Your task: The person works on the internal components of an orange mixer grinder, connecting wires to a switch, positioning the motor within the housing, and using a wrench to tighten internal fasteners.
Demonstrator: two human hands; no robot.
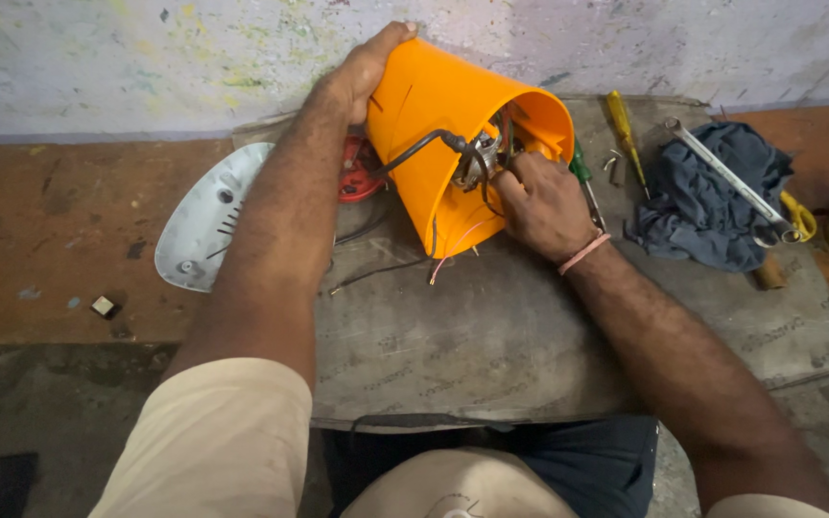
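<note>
Near the far edge of the grey board (530, 345), we steady the orange plastic housing (434, 105) with our left hand (362, 72) clamped over its narrow end. Our right hand (541, 197) is closed on the wiring and motor parts (477, 158) at its open mouth. It looks light, stiff and smooth, best gripped by the outer wall.

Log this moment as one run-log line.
left hand steadies orange housing | right hand at motor wiring inside | spanner on cloth
</note>
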